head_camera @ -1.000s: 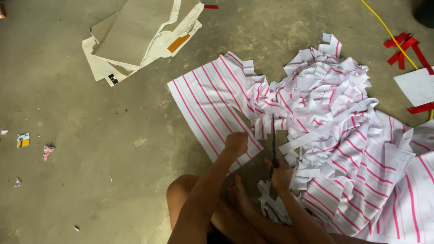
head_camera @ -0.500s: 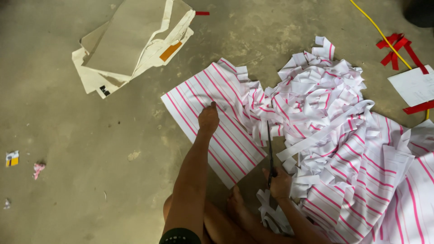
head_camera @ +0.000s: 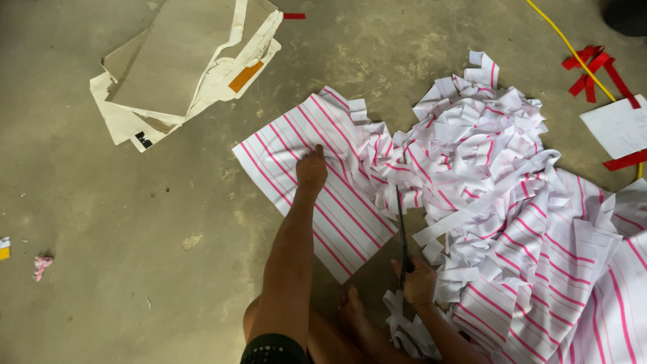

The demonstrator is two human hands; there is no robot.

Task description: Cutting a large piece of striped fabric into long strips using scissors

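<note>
A white sheet with pink stripes [head_camera: 296, 141] lies flat on the concrete floor. My left hand [head_camera: 311, 168] presses down on its middle, fingers together. My right hand [head_camera: 418, 280] grips black scissors [head_camera: 402, 229], whose blades point away from me along the sheet's right edge. To the right sits a big heap of cut striped strips [head_camera: 492, 155], joined to more uncut striped sheet [head_camera: 573, 290]. My bare foot [head_camera: 350, 313] rests near the sheet's near corner.
A stack of beige and white cardboard sheets [head_camera: 182, 67] lies at the top left. A yellow cable [head_camera: 573, 50], red tape strips [head_camera: 593, 67] and a white paper [head_camera: 617, 125] are at the top right. Small scraps [head_camera: 42, 264] dot the floor at left.
My left hand has slid forward from the sheet's near edge to its middle. The scissors' blades have moved further along the sheet's right side.
</note>
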